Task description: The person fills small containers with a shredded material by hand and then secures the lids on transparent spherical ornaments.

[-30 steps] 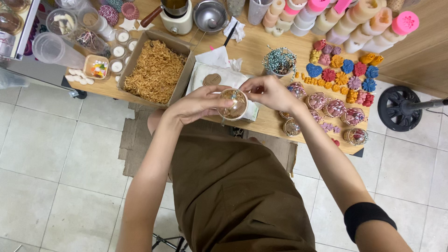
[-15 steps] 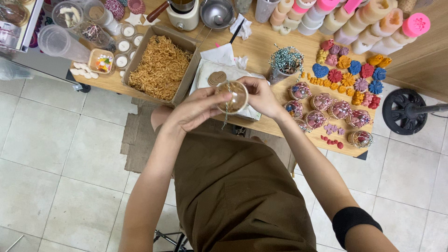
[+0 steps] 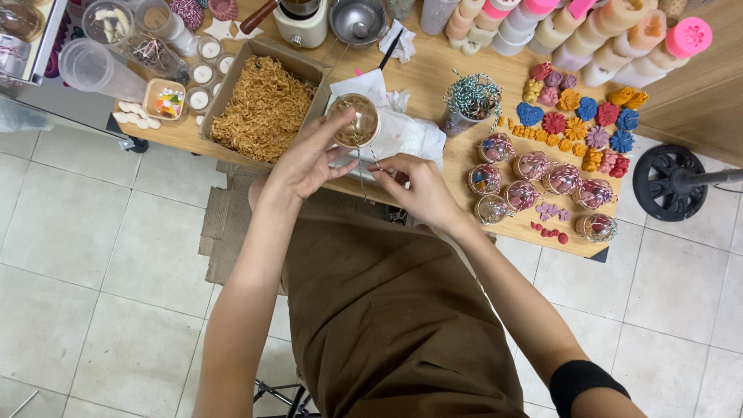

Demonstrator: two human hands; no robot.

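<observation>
Over the wooden table (image 3: 433, 77), left hand (image 3: 306, 159) grips a clear ball (image 3: 353, 121); right hand (image 3: 422, 190) apparently pinches its twine (image 3: 370, 155).

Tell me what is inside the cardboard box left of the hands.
The cardboard box is filled nearly to its walls with tan shredded filler. Nothing else shows on top; its floor and anything buried are covered.

Just left of the grip lies a cardboard box (image 3: 264, 108) of shredded straw-coloured filling. To its right stand wrapped round jars (image 3: 534, 182); beyond them, coloured flower shapes (image 3: 582, 122). Above sits a metal bowl (image 3: 357, 21).
</observation>
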